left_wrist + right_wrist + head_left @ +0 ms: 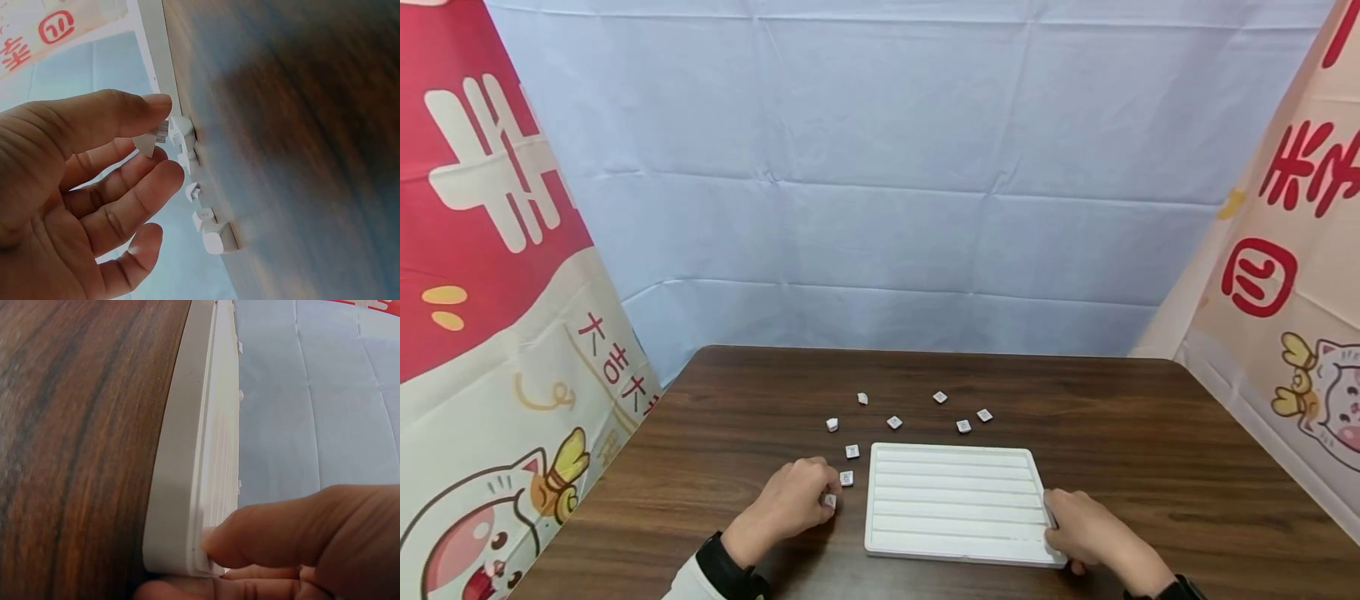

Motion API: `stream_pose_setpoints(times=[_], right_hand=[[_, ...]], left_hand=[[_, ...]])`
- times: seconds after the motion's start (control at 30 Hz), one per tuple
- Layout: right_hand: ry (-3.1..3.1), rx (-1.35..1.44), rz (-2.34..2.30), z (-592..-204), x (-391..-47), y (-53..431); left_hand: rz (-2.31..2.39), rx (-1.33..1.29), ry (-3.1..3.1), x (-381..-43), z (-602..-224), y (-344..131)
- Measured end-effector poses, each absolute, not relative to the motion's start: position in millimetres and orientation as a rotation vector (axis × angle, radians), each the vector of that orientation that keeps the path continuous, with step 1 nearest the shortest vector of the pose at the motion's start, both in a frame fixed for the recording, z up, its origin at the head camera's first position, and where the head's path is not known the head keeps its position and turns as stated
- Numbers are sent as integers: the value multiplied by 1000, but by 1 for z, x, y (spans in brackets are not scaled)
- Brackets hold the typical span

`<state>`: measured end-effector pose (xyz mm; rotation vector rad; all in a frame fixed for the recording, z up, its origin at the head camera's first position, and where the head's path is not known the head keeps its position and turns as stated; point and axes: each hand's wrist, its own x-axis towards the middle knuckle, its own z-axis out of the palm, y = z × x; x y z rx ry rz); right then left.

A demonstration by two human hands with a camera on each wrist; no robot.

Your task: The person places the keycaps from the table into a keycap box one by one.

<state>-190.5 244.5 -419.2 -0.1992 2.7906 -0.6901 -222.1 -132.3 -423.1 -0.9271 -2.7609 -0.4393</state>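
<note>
My left hand [793,498] is just left of the tray, low over the table. Between thumb and fingers it pinches a small white keycap [146,144], whose stem side shows in the left wrist view. Close by lies another white keycap [847,478]. A flat white tray [955,504] with several parallel ridges lies on the table between the hands. My right hand [1086,529] grips its near right corner. In the right wrist view the thumb presses the top of the tray's rim [178,456], with other fingers at the underside.
More small white keycaps [894,422] are scattered behind the tray and to its left, several showing their undersides. The brown wooden table [737,400] ends at a pale blue cloth [880,208]. Printed cloths [497,333] hang at both sides.
</note>
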Motion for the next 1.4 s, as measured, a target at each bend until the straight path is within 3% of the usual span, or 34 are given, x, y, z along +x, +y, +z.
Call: stream_pose_setpoints(times=[1.4], right_hand=[[2758,-154,-714,-418,-188,244]], left_hand=[[-552,-950,-2776,-220,-425,-134]])
